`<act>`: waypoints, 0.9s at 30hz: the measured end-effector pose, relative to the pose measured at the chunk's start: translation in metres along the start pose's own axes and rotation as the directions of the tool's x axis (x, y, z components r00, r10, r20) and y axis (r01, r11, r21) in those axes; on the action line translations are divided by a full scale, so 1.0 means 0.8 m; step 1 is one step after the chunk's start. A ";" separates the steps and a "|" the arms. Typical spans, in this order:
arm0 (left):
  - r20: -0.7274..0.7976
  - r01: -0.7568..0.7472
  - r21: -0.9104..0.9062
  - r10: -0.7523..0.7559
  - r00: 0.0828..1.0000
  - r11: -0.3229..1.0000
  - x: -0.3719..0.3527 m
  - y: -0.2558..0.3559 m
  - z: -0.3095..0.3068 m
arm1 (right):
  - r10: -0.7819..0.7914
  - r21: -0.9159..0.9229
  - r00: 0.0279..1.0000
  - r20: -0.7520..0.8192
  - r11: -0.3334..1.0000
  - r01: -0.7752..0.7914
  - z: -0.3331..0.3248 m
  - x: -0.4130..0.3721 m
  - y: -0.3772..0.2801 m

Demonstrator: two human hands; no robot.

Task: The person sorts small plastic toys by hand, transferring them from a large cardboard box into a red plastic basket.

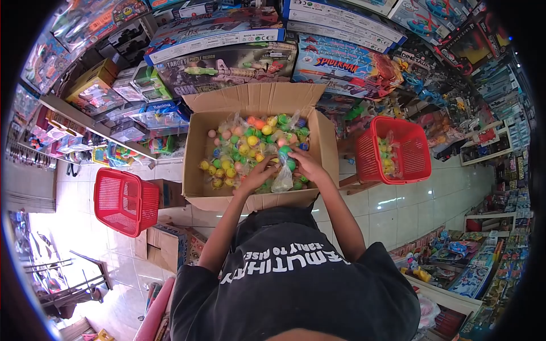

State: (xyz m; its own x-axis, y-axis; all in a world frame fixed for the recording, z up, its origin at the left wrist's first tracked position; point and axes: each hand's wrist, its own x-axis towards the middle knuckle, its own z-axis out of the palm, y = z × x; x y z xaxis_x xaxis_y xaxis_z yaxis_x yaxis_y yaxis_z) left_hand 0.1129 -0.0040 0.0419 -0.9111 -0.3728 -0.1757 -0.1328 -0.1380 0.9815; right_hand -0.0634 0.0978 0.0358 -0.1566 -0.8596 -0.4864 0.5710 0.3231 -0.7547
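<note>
A cardboard box [196, 165] with its flaps open stands in front of me, filled with small colourful balls [243, 149], many in clear plastic bags. Above the balls, a clear plastic bag [282, 181] with green balls at its upper end lies between my hands. My right hand [307, 166] has its fingers closed around the green balls from the right. From the left, my left hand [259, 175] pinches at the side of the same bag. Its fingertips are partly hidden among the plastic.
To the right stands a red basket [401, 173] holding bagged balls. A second red basket [118, 219] is at the left, beside a smaller cardboard box [162, 250]. Stacked toy boxes [227, 68] rise behind the cardboard box. Shelves of toys line both sides above a tiled floor [392, 213].
</note>
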 end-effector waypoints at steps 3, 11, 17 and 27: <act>-0.026 0.256 -0.083 -0.259 0.965 0.963 -0.007 0.014 0.001 | 0.036 -0.077 0.992 -0.122 0.996 -0.045 0.023 -0.009 0.001; -0.153 0.040 0.101 -0.024 0.988 0.994 -0.016 0.012 -0.011 | 0.006 -0.230 0.998 -0.066 0.973 -0.021 0.023 -0.006 0.008; -0.227 -0.101 0.167 0.138 0.964 0.981 -0.011 0.005 -0.030 | -0.005 -0.161 1.000 -0.027 0.987 0.000 0.009 0.000 0.017; -0.344 -0.080 0.190 0.142 0.928 0.979 -0.031 0.031 -0.039 | -0.249 -0.887 0.967 0.061 0.431 0.167 0.014 -0.005 0.022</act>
State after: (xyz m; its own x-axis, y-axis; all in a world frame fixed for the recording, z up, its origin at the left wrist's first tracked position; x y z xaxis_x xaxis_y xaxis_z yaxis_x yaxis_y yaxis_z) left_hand 0.1439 -0.0268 0.0686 -0.7306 -0.6810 -0.0497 -0.1312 0.0685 0.9890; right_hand -0.0438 0.1026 0.0297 -0.2442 -0.9354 -0.2555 -0.4950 0.3469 -0.7967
